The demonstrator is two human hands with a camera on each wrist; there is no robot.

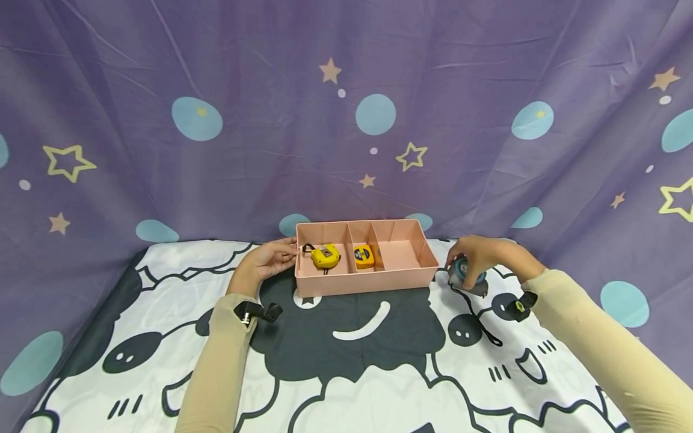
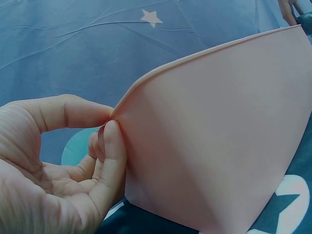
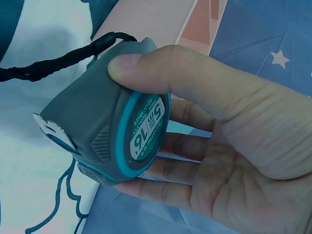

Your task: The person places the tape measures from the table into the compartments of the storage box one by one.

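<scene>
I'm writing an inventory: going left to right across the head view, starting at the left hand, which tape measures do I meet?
Left hand → strapped yellow tape measure → smaller yellow tape measure → grey-and-teal tape measure.

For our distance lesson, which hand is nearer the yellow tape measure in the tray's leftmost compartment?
Left. The left hand pinches the tray's end nearest that tape measure; the right hand is past the opposite end.
</scene>
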